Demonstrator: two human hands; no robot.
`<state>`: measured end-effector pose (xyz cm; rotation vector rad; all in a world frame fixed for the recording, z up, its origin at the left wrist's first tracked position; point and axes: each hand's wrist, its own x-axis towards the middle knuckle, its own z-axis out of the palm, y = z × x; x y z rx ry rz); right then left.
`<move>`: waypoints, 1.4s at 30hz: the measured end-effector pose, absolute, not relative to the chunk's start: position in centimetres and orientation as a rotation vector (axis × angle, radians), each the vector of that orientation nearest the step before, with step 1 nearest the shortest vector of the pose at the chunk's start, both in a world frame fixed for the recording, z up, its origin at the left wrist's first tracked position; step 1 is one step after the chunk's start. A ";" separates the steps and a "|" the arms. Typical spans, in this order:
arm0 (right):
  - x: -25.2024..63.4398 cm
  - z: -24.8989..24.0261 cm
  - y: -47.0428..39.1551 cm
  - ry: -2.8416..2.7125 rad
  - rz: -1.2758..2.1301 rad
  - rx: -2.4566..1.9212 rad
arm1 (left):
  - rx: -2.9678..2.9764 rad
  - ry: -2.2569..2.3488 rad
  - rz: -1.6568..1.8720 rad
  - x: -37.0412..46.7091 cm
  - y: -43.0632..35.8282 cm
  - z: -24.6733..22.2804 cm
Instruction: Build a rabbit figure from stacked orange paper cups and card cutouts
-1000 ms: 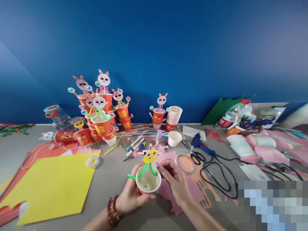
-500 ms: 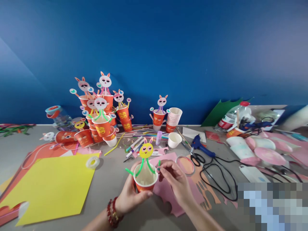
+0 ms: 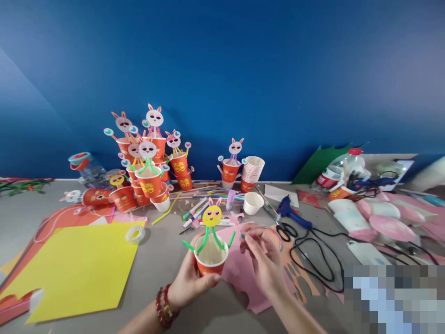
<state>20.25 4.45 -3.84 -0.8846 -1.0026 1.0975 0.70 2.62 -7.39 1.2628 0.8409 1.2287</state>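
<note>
My left hand (image 3: 194,278) is wrapped round an orange-red paper cup (image 3: 210,269) with a white rim. A yellow round paper bunny face (image 3: 212,216) with pink ears stands above the cup on green pipe-cleaner legs. Short green arms stick out from the rim on both sides. To the right of the cup, apart from the right green arm (image 3: 232,239), is my right hand (image 3: 260,255), its thumb and fingertips drawn together in a pinch. A tiny teal spot shows at the fingertips; whether it is a held piece or a nail, I cannot make out.
Finished bunny cups (image 3: 149,181) are stacked at the back left. Yellow paper (image 3: 83,269) and a tape roll (image 3: 135,234) lie left. Markers (image 3: 196,211), a cup stack (image 3: 252,169), scissors (image 3: 287,230) and a blue glue gun (image 3: 294,213) with its black cable sit behind and right.
My right hand has let go of the right green arm and drawn back to the right, leaving that arm angled up and outward. My left hand still holds the cup.
</note>
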 end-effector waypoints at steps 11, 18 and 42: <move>20.4 -4.2 4.8 -0.927 1.242 -0.913 | 1.280 0.832 1.226 0.8 2.7 -7.7; 20.4 -4.3 5.0 -0.965 1.239 -0.916 | 1.348 0.855 1.188 0.9 2.5 -7.9; 21.8 -5.8 6.5 -1.977 1.028 -1.516 | 1.076 0.936 1.321 -0.1 3.6 -8.7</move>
